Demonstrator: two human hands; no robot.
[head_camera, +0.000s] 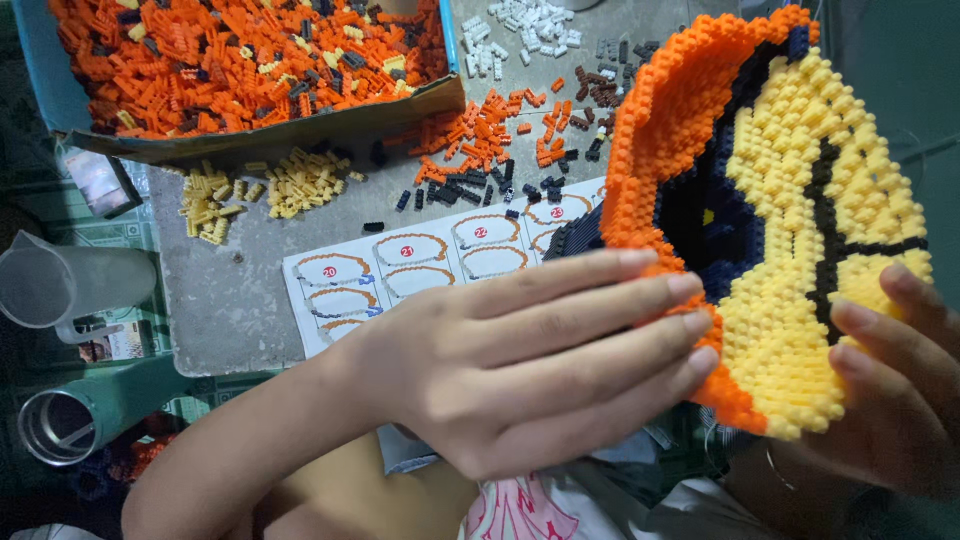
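Fingers of the left hand (530, 365) lie flat and straight, tips pressed against the orange rim of a curved brick model (790, 220). The right hand (895, 385) cups its far edge with bent fingers, partly cut off by the frame. The studded model, held between both hands, is bumpy plastic: yellow with black lines, a dark blue inside. Behind lie an instruction sheet (400, 265), half hidden, loose bricks (480, 130) and a cardboard box (250, 75) of orange pieces.

Left hand (540, 365) hides lower orange edge of brick model (790, 230) and part of instruction sheet (400, 265). Right hand (895, 390) cut off at frame edge. Cardboard box (250, 140) cropped at top.
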